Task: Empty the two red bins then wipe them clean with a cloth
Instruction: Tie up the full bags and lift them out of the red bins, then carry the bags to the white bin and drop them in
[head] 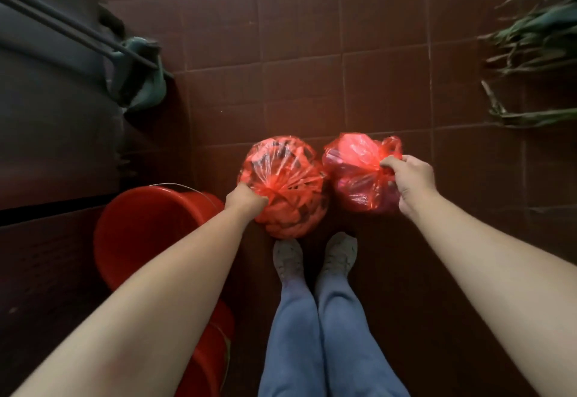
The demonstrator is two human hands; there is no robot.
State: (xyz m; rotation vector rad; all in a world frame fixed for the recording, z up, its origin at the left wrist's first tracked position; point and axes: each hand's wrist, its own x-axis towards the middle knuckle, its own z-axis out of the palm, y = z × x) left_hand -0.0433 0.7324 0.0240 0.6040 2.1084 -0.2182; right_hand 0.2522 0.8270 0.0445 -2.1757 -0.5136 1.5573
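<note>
In the head view, the left hand [246, 203] clenches the twisted neck of a red bag [281, 165] at centre. The right hand [413, 183] pinches a second red bag [352, 165] just beside it at 3 o'clock. At 8 o'clock the left forearm hides part of the upper red bin [140, 234] and the lower red bin [215, 350]. A green mop [146, 84] leans at 10 o'clock, and leaves [537, 37] lie at 2 o'clock.

The larger bag [282, 190] is seen as translucent red, with dark patches showing through. The smaller bag [356, 172] is translucent red too, tinged pink and purple in places. The upper bin [146, 225] and the lower bin [212, 350] are coloured plain bright red. The floor [312, 53] is tiled in dark reddish brown, crossed by a grid of paler joints. The jeans [312, 334] are coloured faded blue, the shoes [288, 256] grey, and the plant [537, 37] dull green.
</note>
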